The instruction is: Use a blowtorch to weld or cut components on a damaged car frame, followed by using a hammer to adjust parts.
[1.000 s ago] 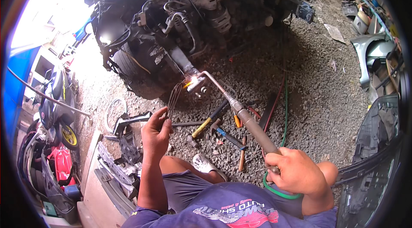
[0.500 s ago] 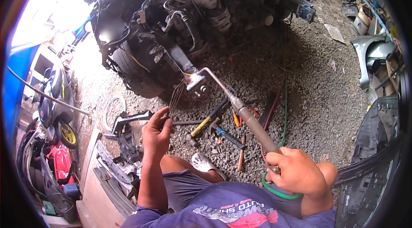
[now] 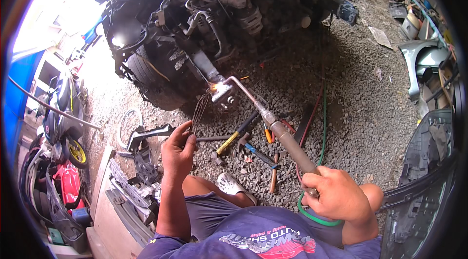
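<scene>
My right hand is wrapped round the handle of a gas welding torch. The torch's bent copper tip points left at the end of a dark metal frame rail on a stripped car front. Bright orange light glows where the tip meets the rail's end bracket. Between thumb and fingers, my left hand pinches a looped bundle of thin wire. The upper end of the wire reaches the glowing spot; the glare hides whether it touches.
Hammers and other hand tools lie on the gravel below the torch. A green hose and a red one run along the right. A tyre stands left of the rail. Car panels line the right side; a motorcycle is at left.
The glow at the rail's end has grown brighter and more orange, with a spark to its right. Both hands stay almost in the same place, still gripping the wire and the torch.
</scene>
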A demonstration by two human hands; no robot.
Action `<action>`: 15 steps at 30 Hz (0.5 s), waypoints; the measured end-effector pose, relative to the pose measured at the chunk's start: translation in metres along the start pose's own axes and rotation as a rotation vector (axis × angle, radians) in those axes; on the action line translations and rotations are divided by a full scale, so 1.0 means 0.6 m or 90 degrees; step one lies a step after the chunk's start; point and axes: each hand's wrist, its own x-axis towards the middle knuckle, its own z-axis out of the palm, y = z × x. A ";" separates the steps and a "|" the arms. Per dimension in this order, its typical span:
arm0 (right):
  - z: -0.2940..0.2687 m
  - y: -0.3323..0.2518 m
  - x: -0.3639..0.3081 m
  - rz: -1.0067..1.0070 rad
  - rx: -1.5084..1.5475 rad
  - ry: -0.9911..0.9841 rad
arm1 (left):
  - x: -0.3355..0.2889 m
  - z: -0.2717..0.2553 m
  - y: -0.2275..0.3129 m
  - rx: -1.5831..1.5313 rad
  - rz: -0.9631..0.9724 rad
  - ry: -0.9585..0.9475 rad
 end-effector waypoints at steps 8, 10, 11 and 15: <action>0.005 0.006 0.002 0.006 -0.010 -0.027 | 0.000 0.000 0.002 0.019 0.003 0.004; 0.007 0.008 0.002 -0.003 -0.008 -0.022 | 0.000 0.001 -0.001 -0.013 0.000 0.011; 0.007 0.009 0.002 -0.011 -0.006 -0.015 | 0.000 0.001 0.000 -0.013 0.000 0.012; 0.009 0.010 0.004 -0.012 -0.003 -0.006 | 0.001 0.001 -0.001 -0.012 -0.001 0.011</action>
